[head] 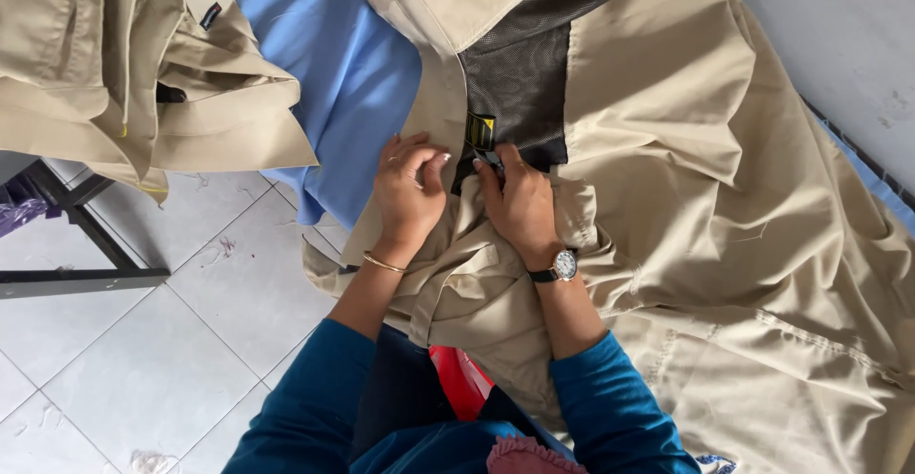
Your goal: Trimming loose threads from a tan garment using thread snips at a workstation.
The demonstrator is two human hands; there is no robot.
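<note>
Both hands work at the neck label of a beige shirt.
The left hand (408, 188) presses the beige shirt (667, 179) flat; the right hand (519, 202) pinches its yellow label (479, 131) (mesh lining exposed), other shirts (124, 64) are piled aside.

A floor of pale square tiles (143, 360) with thin grey joints is seen below and to the left of the fingers, marked with small scuffs and scraps. A dark metal frame (86, 245) is set on it at the far left, beside a bit of purple material (19, 212) at the edge. A blue cloth (334, 64) is spread above and left of the fingers. A grey surface (839, 36) is lit evenly by soft daylight at the upper right.
</note>
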